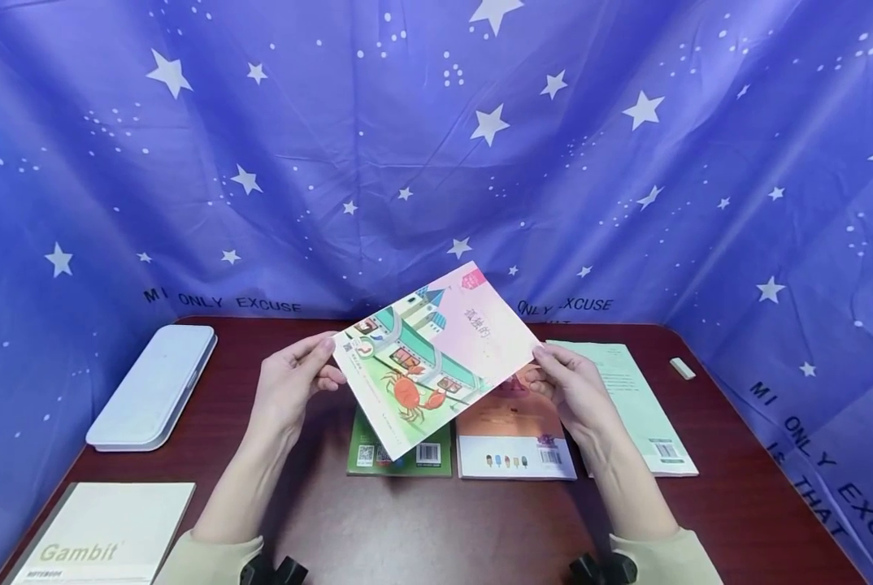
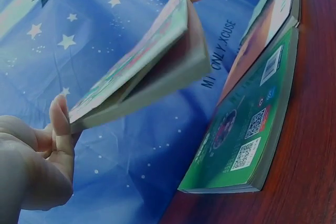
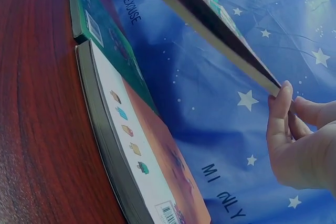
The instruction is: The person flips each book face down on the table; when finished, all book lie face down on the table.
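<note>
A thin picture book [image 1: 436, 349] with a pink cover and a red crab is held up tilted above the table. My left hand [image 1: 293, 382] pinches its left corner between thumb and fingers. At the opposite corner, my right hand [image 1: 571, 386] pinches the book the same way. In the left wrist view the picture book [image 2: 142, 66] shows its page edges, with the cover lifted a little from the pages. Below it lie a green book [image 1: 400, 463] and an orange-and-white book [image 1: 513, 451], both partly hidden by the held book.
A pale green book [image 1: 649, 406] lies on the right, partly behind my right arm. Farther right is a small white eraser-like block [image 1: 682, 369]. On the left are a white case [image 1: 151, 390] and a Gambit notebook [image 1: 107, 528]. A starry blue curtain [image 1: 378, 162] surrounds the dark red table [image 1: 407, 528].
</note>
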Motion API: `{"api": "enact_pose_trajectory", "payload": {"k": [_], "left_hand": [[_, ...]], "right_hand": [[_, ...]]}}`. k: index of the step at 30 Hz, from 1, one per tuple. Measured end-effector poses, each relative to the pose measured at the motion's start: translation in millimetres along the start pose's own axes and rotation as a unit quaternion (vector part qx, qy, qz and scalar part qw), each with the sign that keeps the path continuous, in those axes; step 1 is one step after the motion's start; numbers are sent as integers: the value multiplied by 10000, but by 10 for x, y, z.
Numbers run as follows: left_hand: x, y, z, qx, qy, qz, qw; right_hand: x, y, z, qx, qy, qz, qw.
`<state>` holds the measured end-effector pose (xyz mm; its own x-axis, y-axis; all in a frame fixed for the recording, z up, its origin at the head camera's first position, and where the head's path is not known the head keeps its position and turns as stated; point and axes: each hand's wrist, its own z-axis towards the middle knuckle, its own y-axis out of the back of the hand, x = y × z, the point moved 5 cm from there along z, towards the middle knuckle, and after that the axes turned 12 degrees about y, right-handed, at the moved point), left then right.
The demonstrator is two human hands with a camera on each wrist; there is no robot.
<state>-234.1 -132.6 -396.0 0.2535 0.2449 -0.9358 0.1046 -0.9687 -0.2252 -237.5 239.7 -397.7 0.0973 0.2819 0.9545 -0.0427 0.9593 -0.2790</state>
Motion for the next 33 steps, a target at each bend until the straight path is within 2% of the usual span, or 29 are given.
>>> {"api": "enact_pose_trajectory", "payload": {"k": [4, 11, 21, 28, 33], "left_hand": [[-1, 0, -5, 96, -114, -83, 9999], [-37, 0, -22, 88, -402, 50, 9991], [-75, -9, -61, 333, -848, -132, 9957], [-90, -12, -63, 411, -962, -127, 9944], [-109, -37, -72, 457, -940, -171, 9944]], "right_hand": [[-1, -20, 2, 143, 130, 164, 9997], [3, -52, -6, 372, 306, 277, 9985], [42, -81, -6, 571, 727, 557, 9942], [68, -86, 15, 515, 1065, 766, 9900], [73, -85, 11, 474, 1102, 920, 9885]]}}
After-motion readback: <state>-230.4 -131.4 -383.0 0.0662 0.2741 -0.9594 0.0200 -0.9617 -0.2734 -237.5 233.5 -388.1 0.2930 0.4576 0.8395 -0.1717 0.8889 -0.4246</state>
